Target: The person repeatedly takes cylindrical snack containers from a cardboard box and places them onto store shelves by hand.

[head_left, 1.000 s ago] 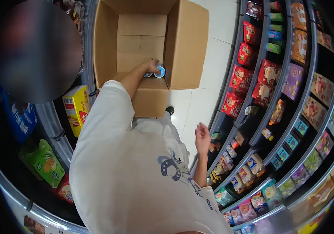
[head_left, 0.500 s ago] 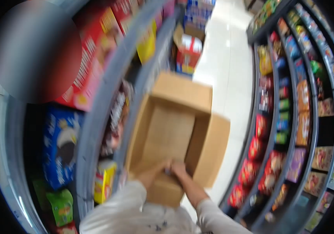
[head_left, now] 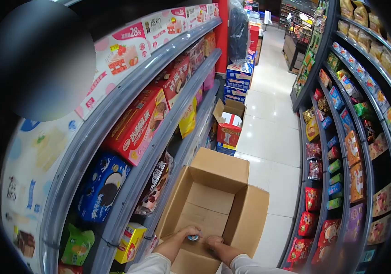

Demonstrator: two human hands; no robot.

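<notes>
An open cardboard box (head_left: pixel 209 198), its flaps folded out, stands in front of me, and both my hands reach into its near end. My left hand (head_left: pixel 187 231) is closed round a small round blue-and-white thing (head_left: pixel 192 237), whose kind I cannot make out. Just to the right, my right hand (head_left: pixel 214 240) hangs with its fingers curled down and inward, a little apart from the left. Whatever those fingers hold, if anything, is hidden. The visible box floor is bare cardboard.
On the left, a shelf rack (head_left: pixel 134 150) holds a red snack box (head_left: pixel 138 123), a blue biscuit pack (head_left: pixel 104 187) and a yellow box (head_left: pixel 130 242). Snack shelves (head_left: pixel 341 150) line the right. A smaller open carton (head_left: pixel 229 123) stands ahead beside the tiled aisle (head_left: pixel 268 132).
My view has tilted up, so the box and hands sit lower. My hands, close together before, are now apart, and the round thing shows in the left one.
</notes>
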